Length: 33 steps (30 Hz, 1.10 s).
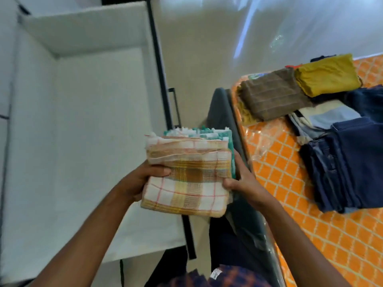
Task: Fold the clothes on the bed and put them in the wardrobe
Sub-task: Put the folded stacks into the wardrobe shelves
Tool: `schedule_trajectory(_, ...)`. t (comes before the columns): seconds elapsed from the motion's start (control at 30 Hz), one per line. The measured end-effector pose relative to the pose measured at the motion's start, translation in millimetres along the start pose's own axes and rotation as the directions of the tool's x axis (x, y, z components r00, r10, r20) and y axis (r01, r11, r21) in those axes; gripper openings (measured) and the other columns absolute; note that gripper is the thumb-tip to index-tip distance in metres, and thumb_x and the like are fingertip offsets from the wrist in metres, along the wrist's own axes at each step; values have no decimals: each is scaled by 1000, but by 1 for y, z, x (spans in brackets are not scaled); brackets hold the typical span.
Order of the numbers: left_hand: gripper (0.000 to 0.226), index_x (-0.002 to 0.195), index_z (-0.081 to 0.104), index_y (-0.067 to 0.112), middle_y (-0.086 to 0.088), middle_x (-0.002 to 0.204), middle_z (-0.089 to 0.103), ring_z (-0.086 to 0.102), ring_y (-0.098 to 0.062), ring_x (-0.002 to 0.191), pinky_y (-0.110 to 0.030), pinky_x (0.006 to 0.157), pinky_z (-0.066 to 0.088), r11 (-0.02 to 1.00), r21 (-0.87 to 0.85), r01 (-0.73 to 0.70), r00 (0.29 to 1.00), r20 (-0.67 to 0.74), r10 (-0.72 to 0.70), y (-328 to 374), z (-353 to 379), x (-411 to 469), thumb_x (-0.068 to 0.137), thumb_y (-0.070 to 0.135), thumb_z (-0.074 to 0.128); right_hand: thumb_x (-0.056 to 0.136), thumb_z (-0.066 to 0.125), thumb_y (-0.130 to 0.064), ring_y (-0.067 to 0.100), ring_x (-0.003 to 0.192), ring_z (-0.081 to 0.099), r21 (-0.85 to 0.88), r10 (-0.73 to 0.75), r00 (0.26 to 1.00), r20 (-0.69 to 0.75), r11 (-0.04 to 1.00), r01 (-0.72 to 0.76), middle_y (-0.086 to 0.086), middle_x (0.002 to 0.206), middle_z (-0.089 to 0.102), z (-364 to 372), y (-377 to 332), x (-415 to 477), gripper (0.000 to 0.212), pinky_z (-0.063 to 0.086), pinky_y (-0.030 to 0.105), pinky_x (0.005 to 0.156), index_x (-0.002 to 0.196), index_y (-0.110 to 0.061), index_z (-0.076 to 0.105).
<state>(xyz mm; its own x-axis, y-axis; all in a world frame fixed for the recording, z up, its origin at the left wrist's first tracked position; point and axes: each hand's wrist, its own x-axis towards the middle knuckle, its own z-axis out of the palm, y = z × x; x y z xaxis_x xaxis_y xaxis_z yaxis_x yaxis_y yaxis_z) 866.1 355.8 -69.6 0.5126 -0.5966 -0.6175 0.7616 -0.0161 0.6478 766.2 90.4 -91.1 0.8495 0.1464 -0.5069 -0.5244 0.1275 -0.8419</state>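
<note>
Both grips hold one stack (186, 183) of folded cloths between them, in the air. L grip (143, 181) clamps its left edge w/ thumb curled over the top, fingers hidden under it. R grip (244, 183) clamps the right edge the same way, thumb on top, fingers down the side. The top cloth is yellow/white check w/ red lines, and a green cloth (209, 134) pokes out at the far side, away from the grips. The white wardrobe shelf (93, 141) lies left of and beyond L grip, w/ the stack over its right edge. Right of R grip and well apart is the bed (275, 166), orange lattice cover, carrying folded clothes: brown towel (273, 96), mustard top (327, 75) just beside it, a pale piece (329, 118), and jeans (348, 166) nearest R grip.
</note>
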Motion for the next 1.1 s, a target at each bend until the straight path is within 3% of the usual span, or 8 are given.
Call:
schedule_trajectory(0.1, 53, 71, 81, 12, -9, 77, 75, 73, -21, 66, -28, 54, 58, 991, -123, -46, 980, -198, 21, -13, -50, -62, 26, 29, 101, 80, 79, -13, 24, 123, 64, -7, -63, 995, 81, 998, 64, 3, 137, 61, 79, -13, 9, 90, 57, 34, 92, 148, -38, 27)
schedule_trajectory(0.17, 31, 65, 79, 12, -8, 69, 73, 71, -21, 57, -26, 48, 55, 976, -207, -60, 946, -325, -10, -33, -90, -88, 44, 27, 97, 80, 80, -13, 21, 120, 66, -55, -37, 995, 95, 998, 42, 2, 137, 61, 124, -5, 24, 89, 58, 37, 93, 145, -43, 28)
schedule_trajectory(0.27, 62, 95, 72, 7, -11, 76, 72, 70, -24, 61, -29, 49, 56, 960, -279, -21, 896, -431, -106, -65, -137, -113, 37, 19, 91, 82, 83, -14, 18, 116, 67, -126, 92, 988, 122, 989, -76, -2, 135, 59, 182, 21, 52, 89, 60, 40, 92, 144, -45, 27)
schedule_trajectory(0.43, 19, 104, 61, 8, -9, 71, 71, 69, -22, 58, -25, 48, 54, 932, -354, 78, 855, -457, -245, -109, -176, -102, 91, 8, 46, 86, 68, -6, 22, 106, 68, -34, 358, 931, -64, 932, -361, 1, 123, 63, 232, 92, 96, 71, 61, 35, 82, 144, -32, 34)
schedule_trajectory(0.57, 41, 115, 62, 7, -13, 95, 72, 71, -21, 72, -25, 56, 55, 965, -214, 153, 864, -445, -236, -144, -183, -56, 77, -2, 53, 80, 55, -1, 21, 91, 66, -55, 518, 806, -288, 831, -553, 3, 110, 68, 227, 140, 106, 67, 57, 33, 68, 141, -26, 43)
schedule_trajectory(0.8, 55, 118, 64, 9, -15, 108, 73, 72, -31, 91, -40, 73, 60, 965, -184, 188, 876, -412, -250, -178, -197, -10, 64, 1, 55, 90, 53, -19, 20, 105, 62, -113, 422, 751, -508, 832, -544, -7, 136, 60, 230, 167, 123, 74, 51, 37, 90, 154, -42, 25)
schedule_trajectory(0.9, 74, 120, 62, 11, -15, 112, 73, 71, -32, 96, -52, 82, 60, 973, -71, 221, 803, -552, -223, -194, -199, -4, 46, 16, 63, 90, 57, -24, 23, 113, 61, -223, 375, 755, -538, 801, -556, -8, 136, 59, 236, 168, 111, 71, 52, 43, 95, 152, -42, 26)
schedule_trajectory(1.1, 60, 128, 51, 10, -8, 119, 67, 67, -23, 99, -31, 71, 54, 973, 28, 230, 716, -682, -150, -170, -166, -26, 72, 13, 70, 89, 69, -23, 8, 106, 63, -339, 288, 882, -373, 843, -418, -16, 121, 62, 231, 115, 78, 50, 55, 36, 91, 131, -40, 47)
